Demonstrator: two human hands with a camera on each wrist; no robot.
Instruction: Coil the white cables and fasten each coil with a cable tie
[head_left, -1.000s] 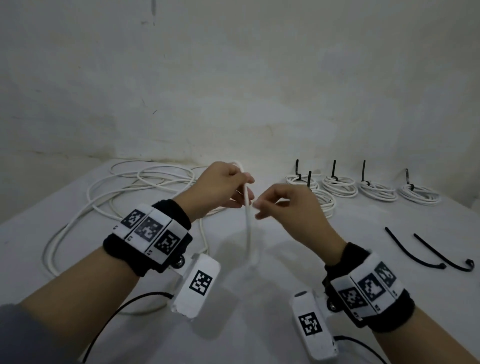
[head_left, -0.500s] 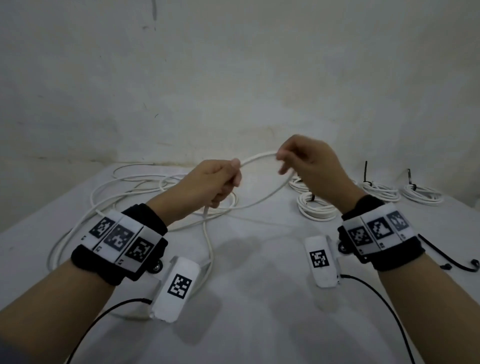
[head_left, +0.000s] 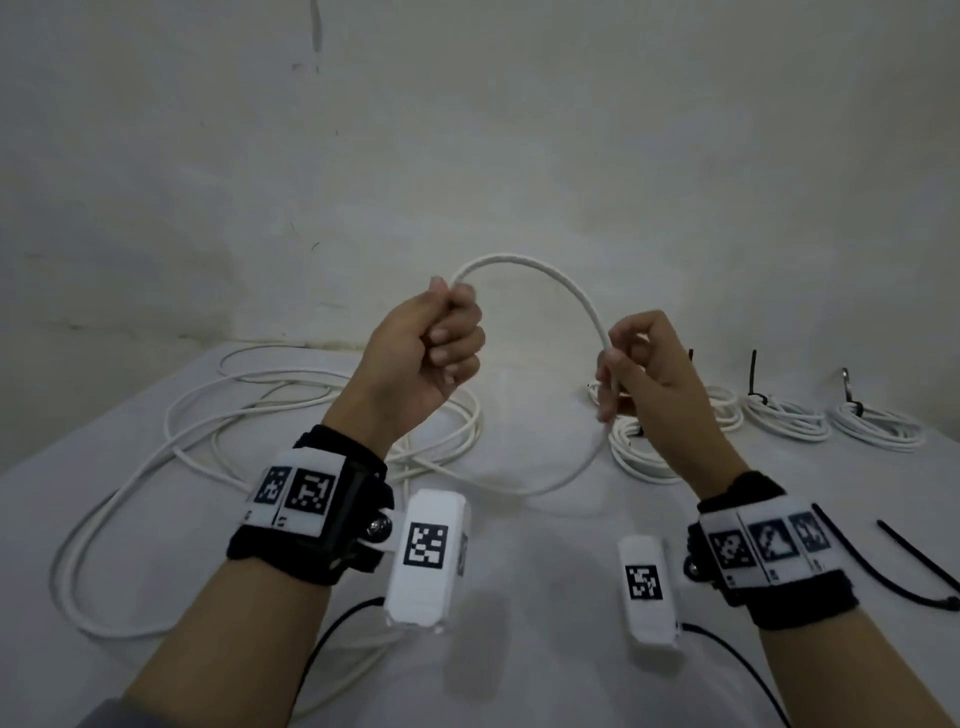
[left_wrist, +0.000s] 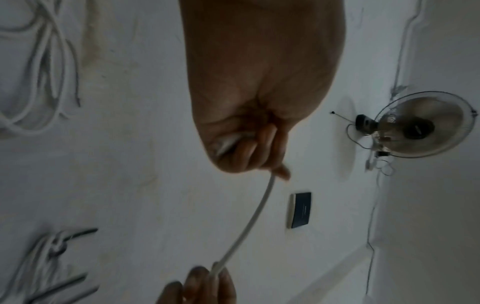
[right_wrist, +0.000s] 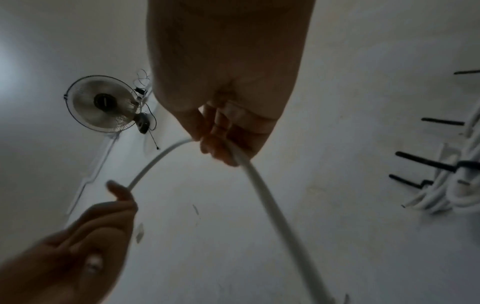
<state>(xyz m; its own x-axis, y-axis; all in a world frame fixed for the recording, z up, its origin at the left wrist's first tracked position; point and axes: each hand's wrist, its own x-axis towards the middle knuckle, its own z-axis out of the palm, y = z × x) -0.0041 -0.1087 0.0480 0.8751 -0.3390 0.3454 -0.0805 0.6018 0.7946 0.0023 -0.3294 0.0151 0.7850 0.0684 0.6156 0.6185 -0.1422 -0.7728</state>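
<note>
We hold both hands raised above the worktop. Left hand is fisted around the cable, fingers curled tight on it, thumb up; the left wrist view shows the cable leaving the fist beside the fingertips. Right hand pinches the same cable between thumb and curled fingers; the right wrist view shows it passing through that grip. Between the hands the cable arches upward, then drops from the right hand in a loop that swings back under the left wrist toward the loose pile, which lies sprawled on the worktop's left side. Tied coils sit in a row at the far right, each with a black tie standing up; one more coil lies just behind the right wrist. Two spare ties lie flat at the right edge. A wall fan shows in both wrist views
</note>
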